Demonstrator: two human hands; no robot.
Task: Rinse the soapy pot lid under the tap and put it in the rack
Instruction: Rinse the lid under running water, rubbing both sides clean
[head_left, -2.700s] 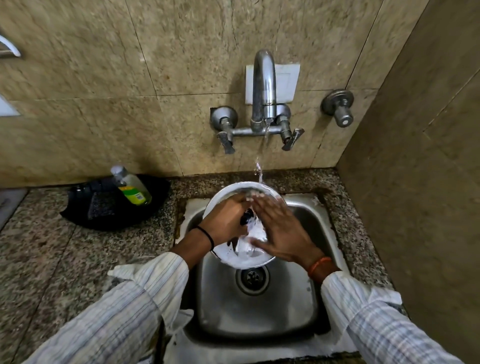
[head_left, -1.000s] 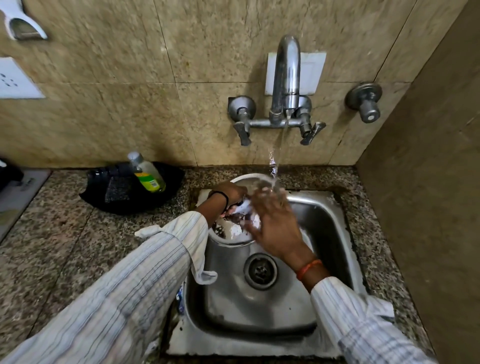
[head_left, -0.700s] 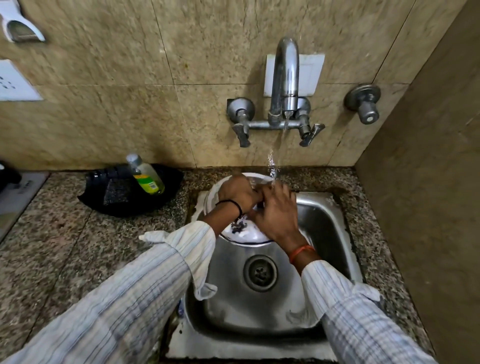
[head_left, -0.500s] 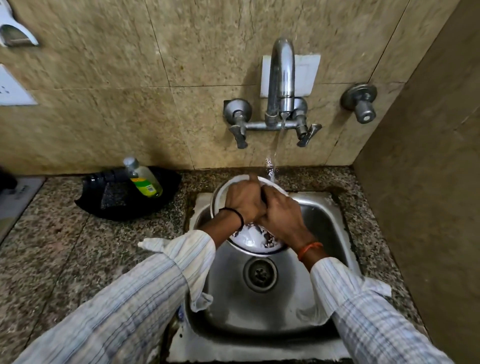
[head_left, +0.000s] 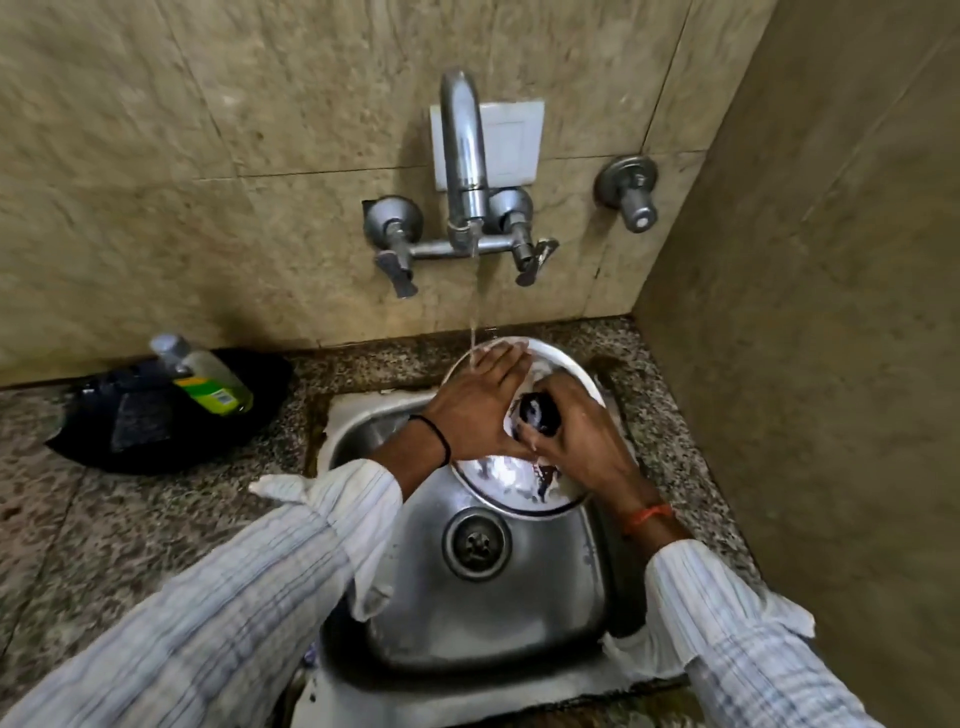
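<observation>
Beige stone tiles back a steel sink (head_left: 363, 431) set into the corner of a speckled granite worktop (head_left: 156, 519), with a side wall close on the right. Inside it, the right hand (head_left: 576, 436) curls around the black knob (head_left: 537, 410) of the pot lid (head_left: 566, 364), gripping it. The left hand (head_left: 475, 410) lies flat and spread on the lid's upper face, fingers extended toward the far rim, clasping nothing. The lid tilts over the back of the basin, above the drain (head_left: 476, 543), with white suds on its near part. Water from the tap (head_left: 462, 156) falls onto the left fingertips. Left of the sink, well apart, a clear bottle (head_left: 208, 376) with a yellow-green label leans in a black pan (head_left: 156, 415); its print is too blurred to read. Open worktop stretches leftward.
</observation>
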